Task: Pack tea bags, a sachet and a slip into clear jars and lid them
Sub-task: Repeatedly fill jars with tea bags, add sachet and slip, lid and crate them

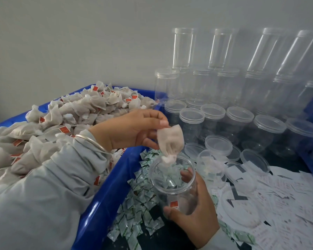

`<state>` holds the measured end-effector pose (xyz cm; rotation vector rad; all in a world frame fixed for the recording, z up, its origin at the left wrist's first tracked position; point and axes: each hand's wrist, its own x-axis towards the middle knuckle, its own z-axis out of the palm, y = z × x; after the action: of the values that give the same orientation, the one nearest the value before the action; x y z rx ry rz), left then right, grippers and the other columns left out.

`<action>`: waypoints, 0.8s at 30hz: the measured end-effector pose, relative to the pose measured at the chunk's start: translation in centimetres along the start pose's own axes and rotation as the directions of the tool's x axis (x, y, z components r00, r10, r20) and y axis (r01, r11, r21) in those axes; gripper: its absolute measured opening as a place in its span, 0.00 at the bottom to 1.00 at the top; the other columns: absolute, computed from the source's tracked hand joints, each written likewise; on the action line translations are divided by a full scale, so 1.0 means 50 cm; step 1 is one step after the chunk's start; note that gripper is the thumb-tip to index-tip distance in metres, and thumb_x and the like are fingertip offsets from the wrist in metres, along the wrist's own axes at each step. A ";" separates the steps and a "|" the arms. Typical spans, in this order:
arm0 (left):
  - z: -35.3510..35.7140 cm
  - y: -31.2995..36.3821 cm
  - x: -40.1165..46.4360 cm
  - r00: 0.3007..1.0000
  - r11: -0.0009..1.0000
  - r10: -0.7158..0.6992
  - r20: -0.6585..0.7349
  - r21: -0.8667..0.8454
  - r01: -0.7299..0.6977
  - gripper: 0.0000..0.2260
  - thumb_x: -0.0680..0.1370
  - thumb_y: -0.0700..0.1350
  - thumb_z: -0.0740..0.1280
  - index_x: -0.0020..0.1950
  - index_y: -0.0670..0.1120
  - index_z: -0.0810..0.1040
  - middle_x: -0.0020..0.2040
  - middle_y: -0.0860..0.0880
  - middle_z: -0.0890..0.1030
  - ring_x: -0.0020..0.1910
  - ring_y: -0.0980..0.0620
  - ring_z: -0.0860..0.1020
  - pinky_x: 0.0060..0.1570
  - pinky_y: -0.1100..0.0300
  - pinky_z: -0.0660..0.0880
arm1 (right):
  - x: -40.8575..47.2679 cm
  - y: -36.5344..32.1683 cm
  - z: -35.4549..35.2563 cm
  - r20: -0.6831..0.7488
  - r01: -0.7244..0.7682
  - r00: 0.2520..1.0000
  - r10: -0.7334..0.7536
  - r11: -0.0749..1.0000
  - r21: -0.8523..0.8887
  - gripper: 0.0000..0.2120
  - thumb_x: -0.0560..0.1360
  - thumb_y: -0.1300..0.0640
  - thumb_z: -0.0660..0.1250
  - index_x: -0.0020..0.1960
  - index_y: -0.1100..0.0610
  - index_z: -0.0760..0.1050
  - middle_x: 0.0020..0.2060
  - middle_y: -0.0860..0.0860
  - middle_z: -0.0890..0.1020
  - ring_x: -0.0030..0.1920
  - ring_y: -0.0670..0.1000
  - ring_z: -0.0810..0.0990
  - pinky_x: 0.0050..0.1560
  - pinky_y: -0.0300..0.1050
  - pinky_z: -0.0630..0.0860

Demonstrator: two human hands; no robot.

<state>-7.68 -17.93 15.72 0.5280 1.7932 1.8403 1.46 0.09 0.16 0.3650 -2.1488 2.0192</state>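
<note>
My left hand [134, 129] pinches a white tea bag [170, 139] by its top and holds it just above the mouth of a clear jar [173, 179]. My right hand [193, 212] grips that open jar from the side and below, tilted toward me. A tea bag with a red tag [174, 204] lies inside near the jar's bottom. Green-and-white sachets [139, 201] are strewn under the jar. Printed slips [287, 192] cover the table at the right. Loose clear lids [218, 144] lie beyond the jar.
A blue crate [105, 193] heaped with tea bags [65, 120] fills the left. Several lidded empty jars [239, 116] stand at the back right, with more stacked against the wall [182, 49]. Another open jar [209, 165] sits right of the held one.
</note>
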 end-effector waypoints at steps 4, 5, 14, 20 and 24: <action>-0.005 0.006 -0.001 0.999 0.997 0.016 -0.033 -0.076 -0.018 0.08 0.72 0.47 0.63 0.45 0.43 0.73 0.45 0.46 0.83 0.37 0.51 0.82 0.28 0.64 0.77 | 0.000 0.004 -0.001 0.015 -0.013 1.000 0.012 1.000 0.020 0.48 0.54 0.53 0.80 0.70 0.49 0.63 0.62 0.42 0.76 0.63 0.44 0.75 0.60 0.42 0.75; -0.009 0.007 0.000 0.998 0.998 0.023 -0.058 -0.063 -0.027 0.08 0.72 0.47 0.64 0.45 0.43 0.73 0.44 0.46 0.83 0.37 0.52 0.82 0.28 0.64 0.77 | 0.001 0.004 0.000 0.018 -0.019 1.000 0.018 0.999 0.032 0.47 0.54 0.55 0.80 0.69 0.47 0.63 0.61 0.40 0.76 0.62 0.42 0.75 0.57 0.39 0.76; -0.072 0.006 0.013 0.866 0.998 0.063 -0.496 0.009 -0.067 0.04 0.79 0.42 0.64 0.45 0.43 0.77 0.39 0.48 0.81 0.32 0.56 0.79 0.27 0.66 0.75 | 0.001 -0.013 -0.003 0.018 0.049 0.998 -0.052 0.989 0.141 0.39 0.55 0.77 0.77 0.59 0.52 0.68 0.58 0.49 0.75 0.51 0.32 0.78 0.43 0.24 0.74; -0.143 -0.027 0.024 0.662 0.796 0.175 -0.729 0.500 0.340 0.07 0.78 0.40 0.62 0.46 0.40 0.79 0.41 0.43 0.81 0.34 0.52 0.77 0.37 0.59 0.78 | 0.006 0.008 -0.006 -0.049 0.114 0.993 -0.109 0.989 0.097 0.39 0.53 0.60 0.79 0.62 0.49 0.69 0.59 0.45 0.76 0.55 0.34 0.76 0.47 0.26 0.74; -0.178 -0.084 0.034 0.771 0.130 0.063 -0.633 0.771 0.623 0.13 0.80 0.40 0.58 0.60 0.39 0.78 0.58 0.43 0.80 0.55 0.46 0.78 0.57 0.53 0.73 | 0.009 0.013 -0.003 -0.053 0.145 0.989 -0.141 0.987 0.065 0.39 0.53 0.54 0.82 0.57 0.30 0.71 0.57 0.37 0.77 0.57 0.37 0.77 0.48 0.32 0.77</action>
<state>-14.00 -24.01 10.96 -0.0613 3.1102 0.1911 0.84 0.27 -0.31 0.4615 -1.9689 2.0046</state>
